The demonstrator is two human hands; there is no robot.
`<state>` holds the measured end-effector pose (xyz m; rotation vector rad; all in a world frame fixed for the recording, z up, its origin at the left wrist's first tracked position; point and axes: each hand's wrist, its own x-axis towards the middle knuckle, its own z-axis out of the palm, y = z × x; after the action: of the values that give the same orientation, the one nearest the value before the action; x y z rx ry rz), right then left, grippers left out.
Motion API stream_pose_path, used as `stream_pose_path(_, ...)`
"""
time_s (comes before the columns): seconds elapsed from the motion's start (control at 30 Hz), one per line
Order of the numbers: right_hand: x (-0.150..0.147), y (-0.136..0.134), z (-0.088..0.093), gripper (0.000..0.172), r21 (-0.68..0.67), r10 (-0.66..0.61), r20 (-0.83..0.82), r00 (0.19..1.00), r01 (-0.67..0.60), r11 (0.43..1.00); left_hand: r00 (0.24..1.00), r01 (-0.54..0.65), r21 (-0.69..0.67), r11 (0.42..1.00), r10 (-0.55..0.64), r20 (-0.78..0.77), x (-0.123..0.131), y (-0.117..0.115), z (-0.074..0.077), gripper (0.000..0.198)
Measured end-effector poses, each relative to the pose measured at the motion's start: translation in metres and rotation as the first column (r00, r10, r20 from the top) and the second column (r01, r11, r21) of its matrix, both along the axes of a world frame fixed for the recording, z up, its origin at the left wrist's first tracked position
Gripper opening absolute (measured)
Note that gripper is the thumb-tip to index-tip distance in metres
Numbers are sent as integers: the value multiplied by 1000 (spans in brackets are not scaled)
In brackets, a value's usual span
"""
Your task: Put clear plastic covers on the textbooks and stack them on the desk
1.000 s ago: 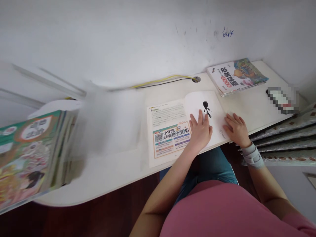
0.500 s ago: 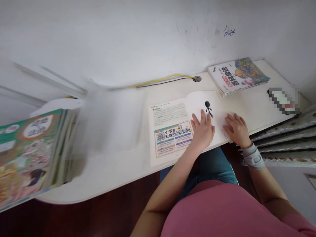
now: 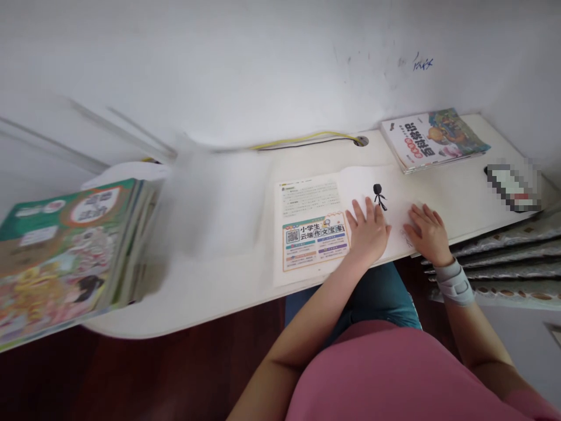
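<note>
An open book (image 3: 309,228) lies on the white desk (image 3: 210,292) in front of me. Its left page has printed text and a coloured panel; its right page is white with a small black figure (image 3: 379,196). My left hand (image 3: 368,231) lies flat on the book near the middle fold, fingers stretched out. My right hand (image 3: 427,231) rests flat on the right page's edge, fingers apart, with a grey band (image 3: 456,283) round the wrist. Neither hand holds anything.
A tall stack of colourful books (image 3: 61,257) stands at the desk's left end. Another book (image 3: 433,137) lies at the back right, beside a blurred-out object (image 3: 512,184). A yellow cable (image 3: 307,139) runs along the wall into a desk hole. Patterned fabric (image 3: 504,257) lies at right.
The view has shifted slightly, so everything sits a little further right in the picture. Both hands stay flat on the open book.
</note>
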<state>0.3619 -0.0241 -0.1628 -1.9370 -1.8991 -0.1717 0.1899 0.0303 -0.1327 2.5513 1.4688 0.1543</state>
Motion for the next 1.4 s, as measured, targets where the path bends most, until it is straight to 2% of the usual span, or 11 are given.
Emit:
stream_pose_path(0.13, 6, 0, -3, 41, 3, 28, 0, 1000, -28, 1000, 1000, -10, 17, 1000, 9, 18, 4, -3, -1, 61)
stream_pose_path(0.23, 12, -1, -1, 43, -2, 73, 5, 997, -73, 997, 994, -10, -10, 1000, 11, 112, -9, 0, 6, 61)
stream_pose_path(0.4, -14, 0, 21, 46, 140, 150, 4, 989, -149, 979, 930, -237, 38, 971, 215, 299, -93, 8, 14, 60)
stream_pose_path(0.5, -61, 0, 36, 38, 134, 381, 36, 924, -383, 914, 864, -393, -15, 919, 375, 337, -150, 3, 9, 62)
stream_pose_path(0.6, -108, 1, 39, 39, 37, 532, 121, 838, -539, 841, 825, -443, -121, 889, 456, 332, -182, -10, 3, 63)
stream_pose_path(0.7, -132, 4, 29, 46, -23, 520, 144, 842, -522, 852, 795, -449, -208, 869, 495, 351, -192, -23, 3, 64)
stream_pose_path(0.83, -131, 9, 12, 49, -19, 525, 42, 850, -525, 851, 778, -402, -249, 881, 472, 414, -193, -29, 8, 64)
stream_pose_path(1.03, -124, 7, 5, 56, 13, 549, -90, 831, -550, 835, 882, -350, -3, 937, 331, 336, -200, -28, -5, 49)
stream_pose_path(1.23, -126, 6, 10, 68, -63, 577, 13, 816, -575, 815, 890, -439, 93, 894, 418, 182, -226, -31, -15, 43)
stream_pose_path(1.33, -126, 5, 8, 63, -57, 579, 105, 809, -576, 815, 861, -475, 87, 876, 442, 250, -227, -35, -9, 42)
stream_pose_path(1.4, -125, 4, 5, 62, -39, 575, 157, 803, -577, 816, 798, -533, -19, 846, 510, 320, -222, -34, -4, 48)
